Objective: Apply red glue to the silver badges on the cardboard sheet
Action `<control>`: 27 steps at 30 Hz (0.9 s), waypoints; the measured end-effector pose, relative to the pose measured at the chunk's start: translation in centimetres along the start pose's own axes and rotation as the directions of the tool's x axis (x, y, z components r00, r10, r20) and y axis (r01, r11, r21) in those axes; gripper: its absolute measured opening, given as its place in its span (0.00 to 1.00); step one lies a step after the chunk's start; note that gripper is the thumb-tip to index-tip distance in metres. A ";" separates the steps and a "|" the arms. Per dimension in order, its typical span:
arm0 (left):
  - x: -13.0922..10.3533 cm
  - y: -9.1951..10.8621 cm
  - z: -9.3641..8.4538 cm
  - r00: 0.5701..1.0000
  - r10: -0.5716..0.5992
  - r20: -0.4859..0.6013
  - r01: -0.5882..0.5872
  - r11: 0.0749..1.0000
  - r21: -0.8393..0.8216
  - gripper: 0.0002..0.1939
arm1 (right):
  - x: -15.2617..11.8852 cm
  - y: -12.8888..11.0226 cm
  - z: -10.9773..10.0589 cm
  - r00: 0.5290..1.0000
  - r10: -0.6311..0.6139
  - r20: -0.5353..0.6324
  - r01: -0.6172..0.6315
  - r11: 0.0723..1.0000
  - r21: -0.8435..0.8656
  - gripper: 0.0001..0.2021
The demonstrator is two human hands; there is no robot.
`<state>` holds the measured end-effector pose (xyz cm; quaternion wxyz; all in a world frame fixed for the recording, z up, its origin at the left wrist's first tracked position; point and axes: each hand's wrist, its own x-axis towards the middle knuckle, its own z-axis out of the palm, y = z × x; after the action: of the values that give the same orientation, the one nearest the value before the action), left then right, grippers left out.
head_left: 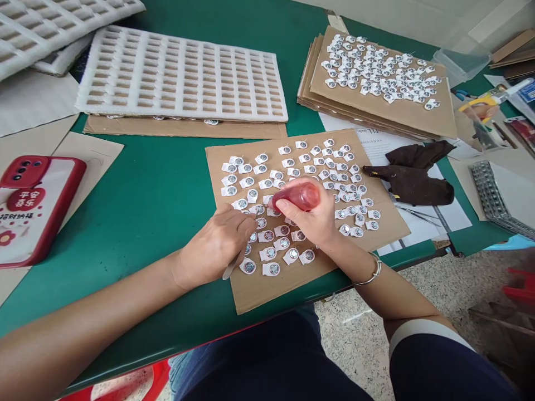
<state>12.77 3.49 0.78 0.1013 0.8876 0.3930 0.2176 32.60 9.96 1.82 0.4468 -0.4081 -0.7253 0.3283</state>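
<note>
A brown cardboard sheet (251, 295) lies on the green table, covered with several small white tabs bearing round metallic discs (271, 269). Over its middle, my right hand (311, 214) is wrapped round a small red bottle (303, 196), its narrow end tilted down and left toward the tabs. My left hand (219, 239) rests at the sheet's left part, fingers closed round a thin metal tool (229, 271) whose rear end sticks out below the palm. The tool's tip is hidden by the fingers, close to the bottle's tip.
White foam trays (179, 72) lie at the back left, and a red-cased phone (37, 211) at the far left. Stacked cardboard sheets (305, 94) with more tabs stand at the back right. Dark gloves (422, 184), tweezers (418, 214) and a blister tray (489, 189) lie on the right.
</note>
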 end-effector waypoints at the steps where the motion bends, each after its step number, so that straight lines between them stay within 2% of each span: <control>1: 0.0 0.0 0.0 1.000 0.001 0.000 -0.001 1.000 0.000 0.08 | 0.0 0.0 0.0 1.000 -0.001 0.003 0.001 1.000 0.000 0.13; 27: 0.1 0.1 -0.3 1.000 -0.017 0.012 0.017 1.000 -0.006 0.08 | -0.1 -0.2 -0.3 0.999 -0.028 0.021 0.028 0.999 -0.034 0.11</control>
<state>12.74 3.51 1.06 0.1084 0.8853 0.3993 0.2125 32.87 9.77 2.09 0.4368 -0.4021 -0.7410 0.3138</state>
